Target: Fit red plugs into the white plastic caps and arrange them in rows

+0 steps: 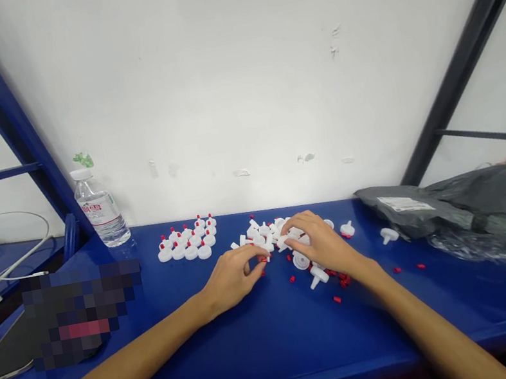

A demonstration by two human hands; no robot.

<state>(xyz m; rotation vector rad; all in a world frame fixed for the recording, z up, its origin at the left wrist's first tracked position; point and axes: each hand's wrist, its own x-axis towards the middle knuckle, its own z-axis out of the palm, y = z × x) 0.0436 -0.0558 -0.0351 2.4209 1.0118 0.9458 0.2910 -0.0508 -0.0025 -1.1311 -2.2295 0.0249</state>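
My left hand (233, 276) is closed in a pinch, with a small red tip cap (264, 259) at its thumb and fingertips. To its right, my right hand (325, 241) reaches into a loose pile of white nozzle caps (301, 261). Its thumb and forefinger close around a white nozzle cap (282, 242), partly hidden by the fingers. Loose red tip caps (344, 280) lie below and around the pile. On the left, several white nozzle caps with red tips (191, 251) stand upright in rows.
A water bottle (102, 209) stands at the back left, near a blue frame post (7, 115). Dark plastic bags (476, 209) lie on the right of the blue table (262, 351). One white nozzle cap (389, 235) lies beside them. A blurred-out patch (84, 317) covers something at left.
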